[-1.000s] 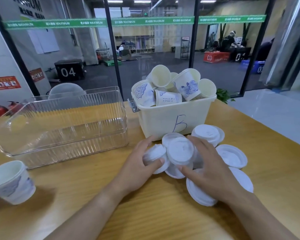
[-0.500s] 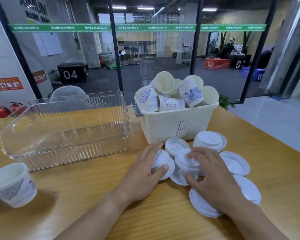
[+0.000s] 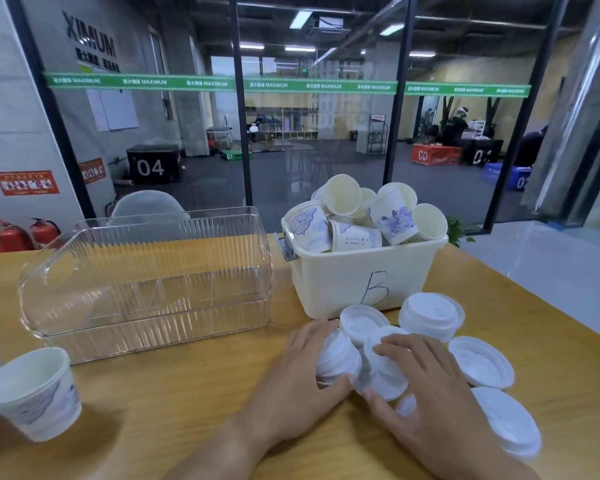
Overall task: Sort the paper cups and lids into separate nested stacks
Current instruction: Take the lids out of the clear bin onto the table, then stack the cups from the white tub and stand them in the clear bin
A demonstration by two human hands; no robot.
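Head-camera view, nearest first, with the bin marked B (image 3: 361, 285) as reference: both hands worked among loose white lids on the wooden table (image 3: 194, 403) directly in front of the bin. The left hand (image 3: 302, 379) curled its fingers and thumb round a short nested lid stack (image 3: 336, 358); the right hand (image 3: 426, 393) lay with fingers curved over a second lid stack (image 3: 381, 365), touching the first on its right. Each stack's axis tilted from upright, so merging them appeared to require aligning one over the other. Single lids (image 3: 478, 362) lay right of the hands. A lone paper cup (image 3: 32, 393) stood well left of the bin. Loose cups (image 3: 357, 216) remained heaped in the bin, and a clear container (image 3: 146, 278) stood just left of it.
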